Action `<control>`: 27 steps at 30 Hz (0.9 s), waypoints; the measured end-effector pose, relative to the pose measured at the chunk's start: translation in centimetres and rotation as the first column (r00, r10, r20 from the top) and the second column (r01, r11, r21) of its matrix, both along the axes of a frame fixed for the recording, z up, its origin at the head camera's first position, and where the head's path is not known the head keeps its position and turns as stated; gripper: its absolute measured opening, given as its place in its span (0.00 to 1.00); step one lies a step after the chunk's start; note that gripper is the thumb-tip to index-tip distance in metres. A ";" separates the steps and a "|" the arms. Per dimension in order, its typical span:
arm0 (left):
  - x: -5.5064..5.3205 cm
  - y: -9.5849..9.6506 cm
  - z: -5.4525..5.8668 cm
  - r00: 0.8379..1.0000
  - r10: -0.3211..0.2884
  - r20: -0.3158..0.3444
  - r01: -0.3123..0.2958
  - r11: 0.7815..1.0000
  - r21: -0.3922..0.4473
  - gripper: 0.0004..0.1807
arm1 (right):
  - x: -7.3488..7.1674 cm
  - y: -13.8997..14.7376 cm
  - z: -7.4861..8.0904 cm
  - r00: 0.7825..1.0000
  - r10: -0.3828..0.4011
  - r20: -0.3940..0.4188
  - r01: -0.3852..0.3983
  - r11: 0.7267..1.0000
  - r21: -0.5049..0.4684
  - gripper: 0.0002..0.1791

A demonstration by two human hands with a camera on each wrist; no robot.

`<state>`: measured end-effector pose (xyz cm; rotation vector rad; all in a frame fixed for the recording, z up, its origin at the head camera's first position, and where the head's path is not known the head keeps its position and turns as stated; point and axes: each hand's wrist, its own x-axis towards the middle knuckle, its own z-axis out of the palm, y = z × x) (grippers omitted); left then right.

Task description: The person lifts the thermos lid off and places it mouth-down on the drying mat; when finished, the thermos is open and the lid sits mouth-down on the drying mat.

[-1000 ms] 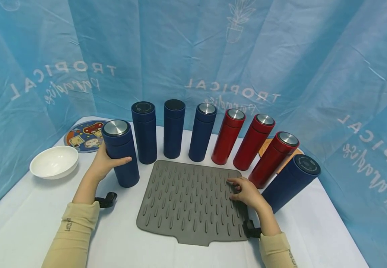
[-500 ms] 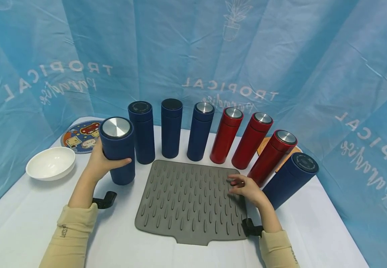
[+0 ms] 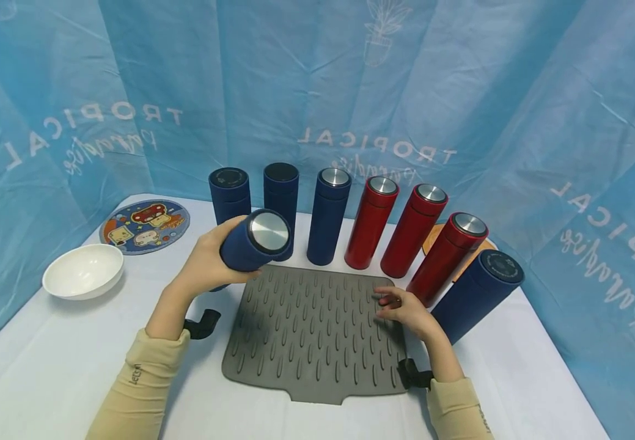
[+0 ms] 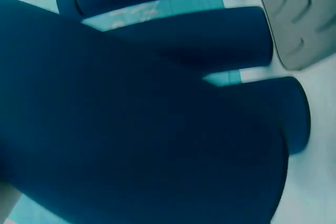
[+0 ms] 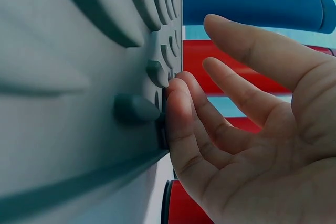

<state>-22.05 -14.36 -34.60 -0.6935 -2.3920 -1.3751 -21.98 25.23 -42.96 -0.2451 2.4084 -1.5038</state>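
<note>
A navy vacuum flask (image 3: 242, 247) with a silver lid is gripped by my left hand (image 3: 204, 263), lid tilted towards the head camera. It overlaps the far left corner of the grey ridged mat (image 3: 317, 330) in the head view. This flask (image 4: 147, 124) fills most of the left wrist view. At the mat's right edge my right hand (image 3: 405, 313) rests with loosely bent fingers and nothing held. In the right wrist view its fingertips (image 5: 181, 108) are right at the mat's ridged surface (image 5: 42, 119).
Behind the mat stand navy flasks (image 3: 328, 220) and red flasks (image 3: 371, 226); another navy flask (image 3: 477, 296) is beside my right wrist. A white bowl (image 3: 83, 272) and a round cartoon placemat (image 3: 145, 226) lie at left. Blue curtains surround the white table.
My left hand has lifted the navy flask and carried it right towards the mat, tipping its lid towards the head camera. The right hand has hardly moved.
</note>
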 end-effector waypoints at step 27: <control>0.2 6.9 -2.2 0.898 -0.067 -0.435 -0.244 0.747 -0.619 0.51 | 1.3 -2.6 3.8 0.985 0.025 -0.169 -0.018 0.999 0.045 0.25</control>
